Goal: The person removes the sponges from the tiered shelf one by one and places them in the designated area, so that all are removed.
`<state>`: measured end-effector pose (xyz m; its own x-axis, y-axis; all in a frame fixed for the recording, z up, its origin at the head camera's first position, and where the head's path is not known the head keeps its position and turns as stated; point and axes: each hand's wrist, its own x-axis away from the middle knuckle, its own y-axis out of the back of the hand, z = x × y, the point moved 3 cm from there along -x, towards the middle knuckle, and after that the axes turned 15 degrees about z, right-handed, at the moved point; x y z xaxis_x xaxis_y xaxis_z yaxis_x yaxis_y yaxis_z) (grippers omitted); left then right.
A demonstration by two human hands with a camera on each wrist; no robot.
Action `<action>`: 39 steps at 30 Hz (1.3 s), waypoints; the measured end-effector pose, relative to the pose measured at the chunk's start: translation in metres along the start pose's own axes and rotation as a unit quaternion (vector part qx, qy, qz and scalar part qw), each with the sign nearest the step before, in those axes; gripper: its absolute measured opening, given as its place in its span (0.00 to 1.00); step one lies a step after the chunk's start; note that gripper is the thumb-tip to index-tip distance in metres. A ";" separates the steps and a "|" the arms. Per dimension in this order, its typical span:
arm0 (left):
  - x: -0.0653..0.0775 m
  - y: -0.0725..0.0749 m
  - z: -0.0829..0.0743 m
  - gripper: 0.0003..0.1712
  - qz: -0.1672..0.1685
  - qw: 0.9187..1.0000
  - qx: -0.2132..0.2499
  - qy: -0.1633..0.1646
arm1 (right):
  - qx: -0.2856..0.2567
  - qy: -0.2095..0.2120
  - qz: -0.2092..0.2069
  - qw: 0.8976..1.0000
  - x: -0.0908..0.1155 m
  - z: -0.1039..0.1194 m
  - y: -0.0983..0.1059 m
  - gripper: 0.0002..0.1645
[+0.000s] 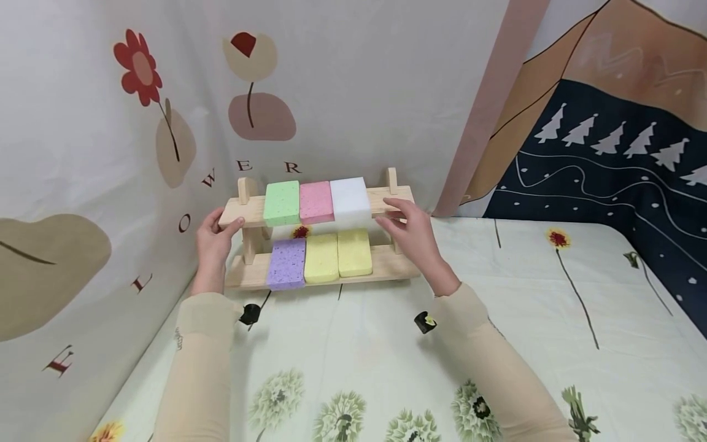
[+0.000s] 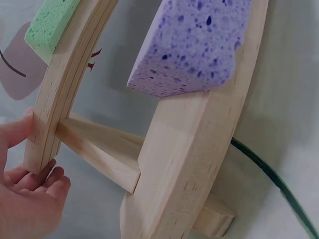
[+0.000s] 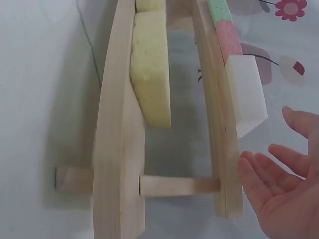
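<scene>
A two-tier wooden rack stands against the cloth backdrop. On its upper board lie a green sponge, a pink sponge and a white sponge, side by side. The lower board carries a purple sponge and two yellow sponges. My left hand grips the upper board's left end, thumb on top and fingers curled beneath, as the left wrist view shows. By the upper board's right end is my right hand, fingers spread and holding nothing; in the right wrist view a fingertip is close to the board's edge.
White cloth with printed flowers covers the surface in front of the rack. A printed backdrop rises right behind it and along the left side. Dark cloth with printed trees hangs at the right. Black wrist straps show at the sleeves.
</scene>
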<state>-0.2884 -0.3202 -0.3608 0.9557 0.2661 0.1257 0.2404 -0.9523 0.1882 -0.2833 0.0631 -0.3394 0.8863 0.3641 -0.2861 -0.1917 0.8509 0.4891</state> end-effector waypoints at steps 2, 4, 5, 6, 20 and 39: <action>0.000 0.000 0.000 0.39 -0.002 1.000 -0.004 -0.001 | -0.010 -0.007 -0.002 1.000 -0.002 0.001 -0.002 0.27; 0.000 0.000 0.000 0.38 -0.004 1.000 -0.005 -0.003 | -0.020 -0.016 -0.001 1.000 -0.005 0.002 -0.004 0.26; 0.000 0.000 0.000 0.38 -0.005 1.000 -0.004 -0.004 | -0.025 -0.020 -0.001 0.999 -0.006 0.002 -0.005 0.26; 0.000 0.000 0.001 0.38 -0.007 1.000 -0.001 -0.004 | -0.030 -0.023 -0.002 0.999 -0.007 0.003 -0.005 0.26; -0.003 0.001 0.003 0.39 -0.016 1.000 0.013 0.014 | -0.075 -0.046 -0.027 0.996 -0.020 0.003 -0.018 0.23; -0.004 0.002 0.004 0.39 -0.014 1.000 0.014 0.011 | -0.148 -0.054 -0.070 0.985 -0.031 0.002 -0.032 0.18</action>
<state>-0.2908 -0.3241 -0.3652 0.9448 0.2954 0.1416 0.2716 -0.9480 0.1656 -0.3040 0.0236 -0.3446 0.9497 0.2063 -0.2357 -0.1645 0.9688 0.1853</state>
